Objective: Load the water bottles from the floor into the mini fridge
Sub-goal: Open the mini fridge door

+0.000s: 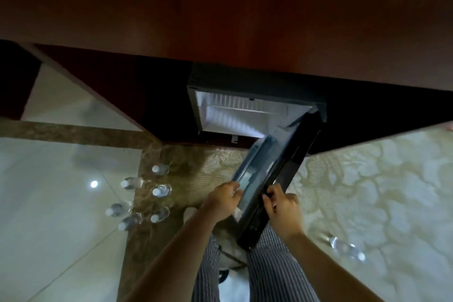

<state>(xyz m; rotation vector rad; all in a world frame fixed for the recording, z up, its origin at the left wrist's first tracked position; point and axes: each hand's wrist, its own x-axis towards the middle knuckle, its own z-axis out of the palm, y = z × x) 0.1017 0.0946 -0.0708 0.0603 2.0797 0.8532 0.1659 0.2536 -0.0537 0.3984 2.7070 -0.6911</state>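
A black mini fridge (196, 95) sits under a dark wooden counter, its lit white inside showing. Its door (282, 162) swings out towards me. My left hand (224, 200) holds the door's inner edge, and my right hand (282, 206) grips the door's outer edge. Several clear water bottles with white caps (137, 198) stand on the floor to my left. One more bottle (345, 247) lies on its side on the carpet at my right.
The wooden counter (220, 19) overhangs the fridge. Glossy pale tiles (54, 203) with a brown marble border cover the floor on the left; a patterned carpet (380, 179) lies on the right. My striped trouser legs (272, 274) are below the door.
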